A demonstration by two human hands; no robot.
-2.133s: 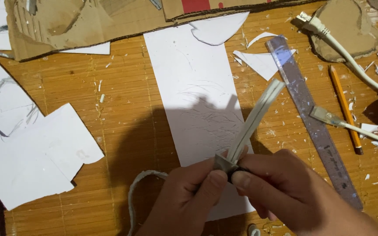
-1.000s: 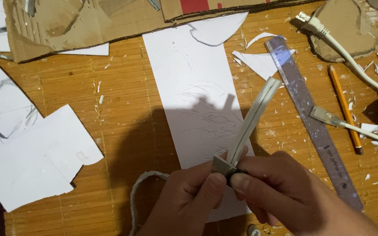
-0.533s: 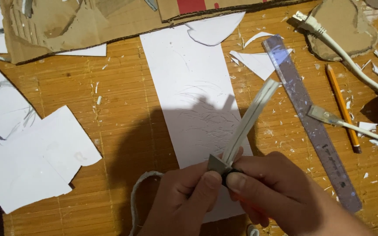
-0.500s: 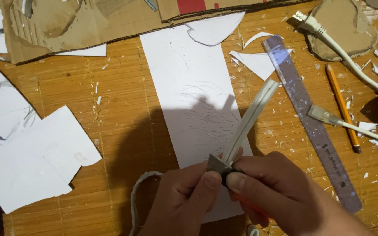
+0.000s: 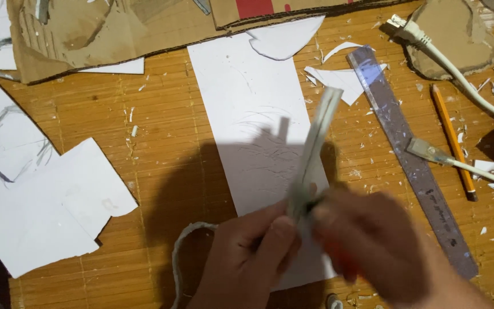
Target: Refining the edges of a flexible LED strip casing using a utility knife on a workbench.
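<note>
Head view, looking down on a wooden table (image 5: 115,131) strewn with paper work. Low in the frame, centre right, the left hand (image 5: 247,260) and the right hand (image 5: 381,252) meet around the lower end of a long, pale grey strip (image 5: 315,143) that slants up toward the upper middle. The left fingers (image 5: 278,234) are closed on the strip's lower end, thumb pressing against it; the right hand is blurred, curled close against the same end, and a trace of orange-red shows under it, but whether its fingers actually grip the strip or some small tool I cannot tell.

As to progress, judging only from how things lie: a good deal of cutting looks done, since white offcuts and fine shavings are scattered over the table, while the strip itself is in hand and not yet set down or fixed to anything. The long white sheet (image 5: 247,114) beneath it, in the middle of the frame, bears only faint curved marks.

Counted: one strip in the hands; one long white sheet; one grey ruler (image 5: 407,154) slanting down the right side; one orange pencil (image 5: 453,143) beside it; one flat brush (image 5: 447,160) lying across the pencil; one white cable with a plug (image 5: 430,43) at upper right; one loop of cord (image 5: 181,252) at the bottom, left of the hands; torn cardboard (image 5: 115,28) along the top edge; several large white pieces (image 5: 58,206) at the left, at least three, and two or three smaller white cut-outs at top centre.
</note>
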